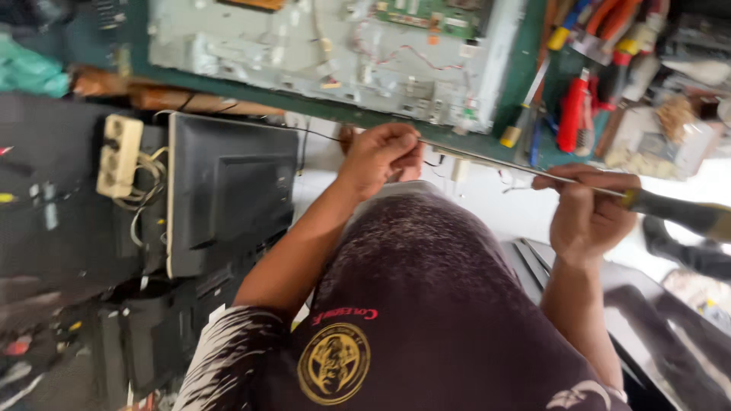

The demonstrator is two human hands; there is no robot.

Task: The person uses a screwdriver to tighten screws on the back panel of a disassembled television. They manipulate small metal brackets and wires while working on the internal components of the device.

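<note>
My right hand (588,217) is closed around a long screwdriver (670,211) with a dark handle and a yellow ring. Its thin metal shaft (487,159) runs left to my left hand (383,157). The fingers of that hand pinch the shaft's tip, where a thin black wire (312,133) also passes. Both hands hover at the near edge of a green mat (525,76). On the mat lies an opened grey metal chassis (304,53) with a green circuit board (426,17). My dark patterned shirt fills the lower middle of the view.
A black monitor back (228,194) leans at the left beside a white power strip (118,156) with tangled cables. Red and orange-handled tools (572,114) lie piled at the upper right. A dark glossy panel (670,335) sits at the lower right.
</note>
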